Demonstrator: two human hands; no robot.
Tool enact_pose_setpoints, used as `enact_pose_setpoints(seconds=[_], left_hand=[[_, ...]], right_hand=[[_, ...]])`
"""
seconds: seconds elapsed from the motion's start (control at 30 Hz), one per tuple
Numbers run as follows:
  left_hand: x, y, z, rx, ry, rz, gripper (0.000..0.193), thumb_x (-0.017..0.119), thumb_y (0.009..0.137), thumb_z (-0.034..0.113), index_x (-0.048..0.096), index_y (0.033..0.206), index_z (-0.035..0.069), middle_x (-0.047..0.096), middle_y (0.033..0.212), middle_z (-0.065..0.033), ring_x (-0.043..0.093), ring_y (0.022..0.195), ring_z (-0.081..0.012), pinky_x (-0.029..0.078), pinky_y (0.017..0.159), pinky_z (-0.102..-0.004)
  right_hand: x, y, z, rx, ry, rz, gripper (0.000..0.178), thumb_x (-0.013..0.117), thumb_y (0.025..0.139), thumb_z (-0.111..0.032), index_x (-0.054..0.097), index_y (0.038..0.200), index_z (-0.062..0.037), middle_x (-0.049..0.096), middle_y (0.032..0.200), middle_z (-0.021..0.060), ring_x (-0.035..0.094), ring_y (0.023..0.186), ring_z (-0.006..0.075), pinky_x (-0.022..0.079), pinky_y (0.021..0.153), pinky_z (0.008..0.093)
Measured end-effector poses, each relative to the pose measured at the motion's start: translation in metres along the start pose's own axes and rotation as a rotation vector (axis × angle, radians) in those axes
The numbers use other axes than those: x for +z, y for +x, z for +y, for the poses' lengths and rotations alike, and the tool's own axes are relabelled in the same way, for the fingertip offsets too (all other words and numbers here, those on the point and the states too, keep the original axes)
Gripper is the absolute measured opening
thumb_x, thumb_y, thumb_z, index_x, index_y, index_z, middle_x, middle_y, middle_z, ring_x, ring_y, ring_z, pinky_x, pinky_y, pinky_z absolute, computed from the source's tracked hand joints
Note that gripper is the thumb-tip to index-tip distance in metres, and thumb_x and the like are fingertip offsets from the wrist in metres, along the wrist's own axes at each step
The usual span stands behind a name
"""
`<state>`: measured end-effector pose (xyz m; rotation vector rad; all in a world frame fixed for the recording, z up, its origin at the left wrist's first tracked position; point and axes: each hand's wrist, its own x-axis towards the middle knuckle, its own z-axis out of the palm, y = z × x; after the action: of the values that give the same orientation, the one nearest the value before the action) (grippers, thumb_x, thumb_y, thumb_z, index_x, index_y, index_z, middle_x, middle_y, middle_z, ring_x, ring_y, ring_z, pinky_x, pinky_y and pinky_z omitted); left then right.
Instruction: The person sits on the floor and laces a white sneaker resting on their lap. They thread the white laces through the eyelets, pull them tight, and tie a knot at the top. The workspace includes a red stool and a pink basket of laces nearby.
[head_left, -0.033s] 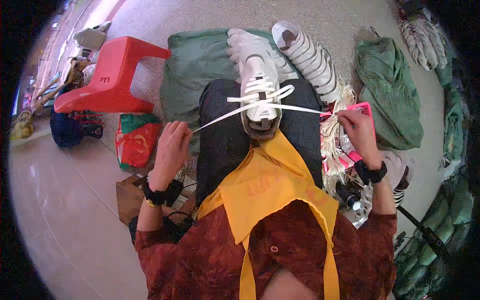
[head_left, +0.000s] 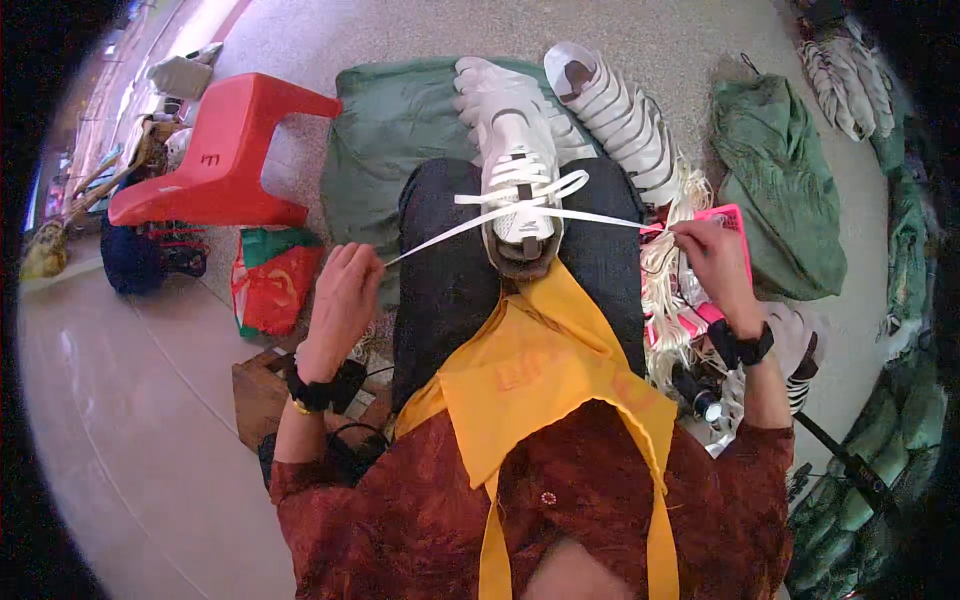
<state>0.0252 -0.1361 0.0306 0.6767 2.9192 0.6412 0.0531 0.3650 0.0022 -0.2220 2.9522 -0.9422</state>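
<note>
A white lace-up shoe [head_left: 519, 230] rests between my thighs, its heel toward me. White shoelace [head_left: 440, 238] stretches taut from the shoe out to both sides, and a loop and a short end lie across the tongue. My left hand [head_left: 347, 285] is closed in a pinch on one lace end, beside my left thigh. Out to the right, my right hand [head_left: 715, 262] pinches the other end, a little higher in the picture than the left. Behind the shoe, several more pale shoe pieces [head_left: 487, 85] are lined up on a green cloth [head_left: 375, 130].
A red plastic stool [head_left: 215, 165] stands at the left, with a red and green bag [head_left: 268, 285] by it. On the right are a pink basket [head_left: 735, 220], loose white laces [head_left: 660, 280] and a green sack [head_left: 775, 190]. A row of nested grey shoe uppers [head_left: 630, 130] lies beyond my knees.
</note>
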Motion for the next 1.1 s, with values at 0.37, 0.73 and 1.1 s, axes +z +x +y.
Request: enact_pose_setpoints(seconds=[0.37, 0.73, 1.1], left_hand=[[-0.017, 0.006, 0.013, -0.006, -0.040, -0.008, 0.012, 0.063, 0.087, 0.001, 0.052, 0.090, 0.000, 0.054, 0.087, -0.0166, 0.055, 0.084, -0.0383, 0.046, 0.074, -0.0452], [-0.062, 0.130, 0.079, -0.041, -0.581, 0.243, 0.014, 0.064, 0.096, 0.010, 0.060, 0.087, 0.000, 0.055, 0.072, 0.0028, 0.048, 0.069, -0.0053, 0.042, 0.064, -0.0244], [0.010, 0.078, 0.070, -0.280, -1.003, -0.309, 0.011, 0.064, 0.095, 0.003, 0.056, 0.088, 0.006, 0.059, 0.079, 0.0024, 0.056, 0.070, -0.0056, 0.045, 0.062, -0.0218]], right_hand=[[0.009, 0.016, -0.002, -0.026, 0.062, -0.122, 0.016, 0.073, 0.087, -0.014, 0.072, 0.095, 0.0006, 0.071, 0.080, 0.0156, 0.068, 0.067, 0.0276, 0.053, 0.065, 0.0352], [-0.024, 0.101, -0.067, 0.233, 0.947, -0.127, 0.018, 0.069, 0.096, -0.018, 0.075, 0.102, -0.0016, 0.072, 0.088, 0.0014, 0.066, 0.077, 0.0095, 0.054, 0.073, 0.0247], [0.067, 0.064, -0.081, 0.220, 1.074, -0.018, 0.008, 0.070, 0.092, -0.002, 0.072, 0.098, 0.0028, 0.072, 0.084, 0.0043, 0.070, 0.077, 0.0102, 0.057, 0.068, 0.0225]])
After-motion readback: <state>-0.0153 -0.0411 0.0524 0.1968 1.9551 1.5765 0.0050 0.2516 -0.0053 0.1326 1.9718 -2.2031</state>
